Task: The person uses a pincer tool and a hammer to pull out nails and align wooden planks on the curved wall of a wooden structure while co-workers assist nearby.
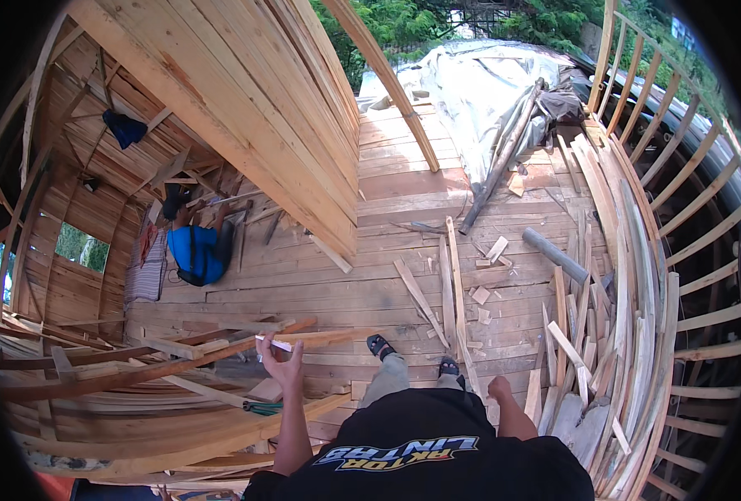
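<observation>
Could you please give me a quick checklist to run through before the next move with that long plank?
1. Left hand has the small white marker in its fingers: ok.
2. Left hand is at the long plank: ok, it sits right beside it.
3. Right hand is free: cannot tell, it looks closed and its palm is hidden.
4. Footing: not ok, loose offcuts lie on the deck close to the feet.
5. The person in blue is away from the plank: ok, crouched farther off.
</observation>
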A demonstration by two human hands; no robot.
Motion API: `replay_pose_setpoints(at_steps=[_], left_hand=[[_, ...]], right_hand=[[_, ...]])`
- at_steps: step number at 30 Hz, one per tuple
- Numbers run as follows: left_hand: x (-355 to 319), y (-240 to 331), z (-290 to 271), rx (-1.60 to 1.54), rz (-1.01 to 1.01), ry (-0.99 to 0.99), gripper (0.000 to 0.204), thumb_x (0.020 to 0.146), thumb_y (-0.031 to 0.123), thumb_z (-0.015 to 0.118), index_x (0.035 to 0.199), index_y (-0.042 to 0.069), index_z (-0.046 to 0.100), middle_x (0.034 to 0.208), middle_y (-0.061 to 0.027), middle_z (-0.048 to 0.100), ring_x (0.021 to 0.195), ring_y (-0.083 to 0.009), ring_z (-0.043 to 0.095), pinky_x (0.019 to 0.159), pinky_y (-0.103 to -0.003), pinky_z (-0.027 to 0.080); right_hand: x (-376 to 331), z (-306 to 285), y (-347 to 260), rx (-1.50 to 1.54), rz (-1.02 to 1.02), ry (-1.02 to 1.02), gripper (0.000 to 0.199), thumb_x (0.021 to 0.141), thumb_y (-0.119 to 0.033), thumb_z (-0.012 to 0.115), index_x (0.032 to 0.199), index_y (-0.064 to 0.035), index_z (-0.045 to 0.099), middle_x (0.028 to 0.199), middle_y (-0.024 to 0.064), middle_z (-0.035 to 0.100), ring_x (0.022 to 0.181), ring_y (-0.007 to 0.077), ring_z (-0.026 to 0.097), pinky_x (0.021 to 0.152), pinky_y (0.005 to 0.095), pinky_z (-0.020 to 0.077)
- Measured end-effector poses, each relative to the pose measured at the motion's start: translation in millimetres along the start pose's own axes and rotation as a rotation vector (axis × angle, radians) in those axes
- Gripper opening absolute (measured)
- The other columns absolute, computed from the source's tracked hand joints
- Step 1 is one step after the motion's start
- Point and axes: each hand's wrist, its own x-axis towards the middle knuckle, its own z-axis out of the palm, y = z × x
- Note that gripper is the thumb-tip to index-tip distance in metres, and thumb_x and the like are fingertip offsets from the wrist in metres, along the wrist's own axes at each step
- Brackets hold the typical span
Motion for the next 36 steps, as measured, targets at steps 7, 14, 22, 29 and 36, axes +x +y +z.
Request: replay_pose_setpoints(at_steps=[7,14,22,29,36], left_hand=[[76,-34,32,-0.081,0.006,-0.048,0.071,0.066,0.006,0.089,0.125,0.0,0.051,0.145,-0.019,0.033,0.131,-0.0303,0.044,0.108,-0.038,0.042],[141,-69,49,-0.18,0.046,-0.175,0.067,0.066,0.008,0.09,0.121,0.0,0.053,0.138,-0.0194,0.037,0.121,-0.0289,0.051,0.105,-0.038,0.044],[181,-105,22,-0.207,0.006,-0.074,0.071,0.062,0.003,0.09,0.123,0.002,0.053,0.145,-0.0195,0.032,0.128,-0.0276,0.047,0.108,-0.037,0.041],[196,-127,-5,-0.224,-0.042,0.013,0.075,0.061,0.009,0.092,0.125,0.003,0.053,0.15,-0.0256,0.025,0.135,-0.0326,0.039,0.113,-0.041,0.034],[230,-145,-2,-0.102,-0.031,0.079,0.072,0.061,0.012,0.091,0.123,0.005,0.055,0.151,-0.0291,0.027,0.136,-0.039,0.039,0.111,-0.044,0.035]], right_hand=[[72,-8,-69,-0.148,-0.07,0.225,0.024,0.075,-0.021,0.07,0.082,0.0017,0.072,0.084,0.0215,0.071,0.077,0.0305,0.073,0.073,0.0418,0.0584],[127,-10,-228,0.152,-0.184,0.236,0.016,0.081,-0.011,0.064,0.082,0.0037,0.069,0.073,0.013,0.069,0.067,0.0233,0.072,0.056,0.0355,0.0574],[127,19,-354,-0.605,-0.692,-0.062,0.028,0.072,-0.024,0.072,0.093,-0.005,0.073,0.095,0.0132,0.072,0.088,0.0323,0.07,0.077,0.0386,0.0573],[159,29,-382,-0.897,-0.629,-0.228,0.028,0.078,-0.024,0.06,0.09,-0.0038,0.075,0.1,0.0196,0.071,0.097,0.036,0.069,0.084,0.0446,0.055],[186,20,-441,-1.133,-0.809,-0.282,0.023,0.076,-0.018,0.062,0.091,-0.0051,0.075,0.094,0.017,0.072,0.093,0.0367,0.07,0.079,0.0459,0.0566]])
